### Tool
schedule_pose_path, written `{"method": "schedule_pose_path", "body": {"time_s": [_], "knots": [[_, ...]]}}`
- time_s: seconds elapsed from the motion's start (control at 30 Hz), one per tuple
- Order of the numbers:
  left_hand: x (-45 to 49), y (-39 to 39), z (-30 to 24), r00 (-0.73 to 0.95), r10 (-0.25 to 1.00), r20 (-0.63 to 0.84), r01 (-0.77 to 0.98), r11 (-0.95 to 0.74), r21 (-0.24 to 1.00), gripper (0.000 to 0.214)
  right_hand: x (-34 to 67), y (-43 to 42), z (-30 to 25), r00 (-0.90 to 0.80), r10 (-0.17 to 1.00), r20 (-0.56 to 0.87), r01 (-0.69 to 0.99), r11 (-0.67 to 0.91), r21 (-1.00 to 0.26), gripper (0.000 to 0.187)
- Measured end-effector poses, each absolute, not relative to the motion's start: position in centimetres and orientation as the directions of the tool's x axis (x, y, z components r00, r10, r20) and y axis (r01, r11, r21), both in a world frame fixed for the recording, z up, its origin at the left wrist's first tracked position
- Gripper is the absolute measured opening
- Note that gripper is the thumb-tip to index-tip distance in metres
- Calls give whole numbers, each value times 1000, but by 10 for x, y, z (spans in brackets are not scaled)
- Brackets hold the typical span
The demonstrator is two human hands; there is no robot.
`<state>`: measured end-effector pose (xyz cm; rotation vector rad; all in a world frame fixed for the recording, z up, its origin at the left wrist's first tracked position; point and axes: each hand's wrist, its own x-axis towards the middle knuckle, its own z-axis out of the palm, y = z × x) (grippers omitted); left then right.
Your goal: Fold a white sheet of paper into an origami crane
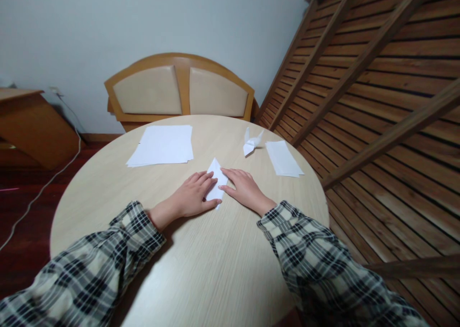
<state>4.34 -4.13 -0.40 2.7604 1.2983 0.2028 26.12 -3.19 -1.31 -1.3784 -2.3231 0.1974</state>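
While both my hands lie flat on the round table, they press down on a small folded piece of white paper that sits near the middle of the tabletop, a little toward the far side from me. My left hand rests palm down with the fingers stretched out and laid over the left half of the paper; it grips nothing, it only presses. My right hand is likewise flat and spread, its fingertips touching the paper's right edge. The pointed top of the fold shows between my two hands, and a lower corner peeks out under my left fingers.

Beyond my left hand, well apart from it, a loose stack of white sheets lies flat on the table. Beyond my right hand stands a small folded paper figure, and just beside it on the right lies a narrower pile of white paper near the table's edge. None of these touches the piece under my hands.

Behind the table stands a wooden chair with two padded back panels, against a pale wall. A slatted wooden frame leans along the right side, close to the table's rim. On the left a white cable trails over the dark floor past a wooden cabinet.
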Motion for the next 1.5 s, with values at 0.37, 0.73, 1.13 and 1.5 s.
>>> {"method": "schedule_pose_path", "body": {"time_s": [0.37, 0.73, 1.13, 1.5], "knots": [[40, -39, -11, 663, 739, 120, 729, -674, 121, 75, 253, -40, -10, -365, 907, 211, 833, 419, -362, 94], [39, -40, -13, 661, 741, 121, 739, -671, 69, 78, 256, -29, -16, -176, 963, 206, 905, 240, -350, 79], [40, -40, -14, 670, 732, 120, 731, -680, 67, 78, 255, -15, -27, -121, 955, 269, 925, 207, -319, 60], [44, -45, -12, 631, 761, 153, 766, -642, 35, 78, 258, -18, -10, -230, 878, 419, 857, 387, -340, 25]]}}
